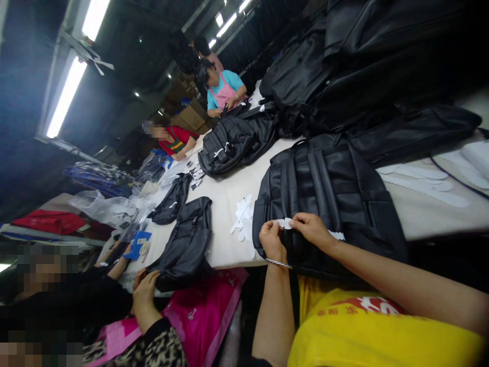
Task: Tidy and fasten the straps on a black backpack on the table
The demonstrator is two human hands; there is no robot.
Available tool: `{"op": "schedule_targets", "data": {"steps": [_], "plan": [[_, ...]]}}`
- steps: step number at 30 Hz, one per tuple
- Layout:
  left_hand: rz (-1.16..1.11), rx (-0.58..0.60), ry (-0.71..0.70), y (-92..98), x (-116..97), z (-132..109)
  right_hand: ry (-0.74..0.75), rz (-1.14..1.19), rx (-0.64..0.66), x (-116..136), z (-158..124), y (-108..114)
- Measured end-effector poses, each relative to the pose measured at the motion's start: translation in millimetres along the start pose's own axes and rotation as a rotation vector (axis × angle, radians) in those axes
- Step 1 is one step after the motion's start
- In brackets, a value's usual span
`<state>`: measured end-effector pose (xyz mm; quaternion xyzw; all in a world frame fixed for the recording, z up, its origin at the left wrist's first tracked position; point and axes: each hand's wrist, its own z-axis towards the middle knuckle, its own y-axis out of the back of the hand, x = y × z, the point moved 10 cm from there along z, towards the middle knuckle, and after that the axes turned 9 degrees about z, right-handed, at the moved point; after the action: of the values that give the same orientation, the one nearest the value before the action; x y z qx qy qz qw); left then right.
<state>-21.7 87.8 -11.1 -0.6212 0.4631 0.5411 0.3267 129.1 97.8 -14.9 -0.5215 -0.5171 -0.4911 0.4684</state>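
1. The left hand and right hand pinch a small white cutout, fingers closed on its two ends.
2. The cutout sits just over the edge of a black leather backpack.
3. A light, even pinch seems best, keeping the cutout flat and untorn.
4. A loose pile of white pieces lies beside the backpack on the bench.
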Motion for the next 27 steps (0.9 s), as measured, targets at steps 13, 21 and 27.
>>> {"op": "schedule_targets", "data": {"steps": [13, 21, 27], "plan": [[0.081, -0.095, 0.006, 6.2, 3.4, 2.8, 0.007, -0.068, 0.015, -4.9, -2.6, -1.9], [0.276, -0.035, 0.014, 4.6, -4.5, 11.7, 0.224, -0.299, 0.074, 20.3, -6.3, -7.3], [0.395, -0.045, -0.099, 5.3, -11.5, 13.0, 0.150, -0.230, 0.082, 11.0, -2.5, -6.2]]}}
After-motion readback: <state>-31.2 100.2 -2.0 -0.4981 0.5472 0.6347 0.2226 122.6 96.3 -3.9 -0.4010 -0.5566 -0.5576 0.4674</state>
